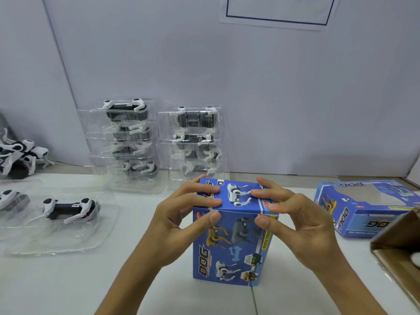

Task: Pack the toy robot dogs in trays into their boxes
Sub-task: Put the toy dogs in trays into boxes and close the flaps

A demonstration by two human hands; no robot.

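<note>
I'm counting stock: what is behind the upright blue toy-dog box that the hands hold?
Behind the upright blue toy-dog box stand two stacks of clear plastic trays with robot dogs against the wall. The box and fingers cover the stacks' lowest trays.

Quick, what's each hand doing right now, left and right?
Left hand: holding the upright blue box, fingers on its top, thumb on its front.
Right hand: holding the same box the same way.

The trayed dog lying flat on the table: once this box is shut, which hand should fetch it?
Probably left. The trayed dog lies on the left hand's side of the upright box; the right hand would have to cross over it.
</note>
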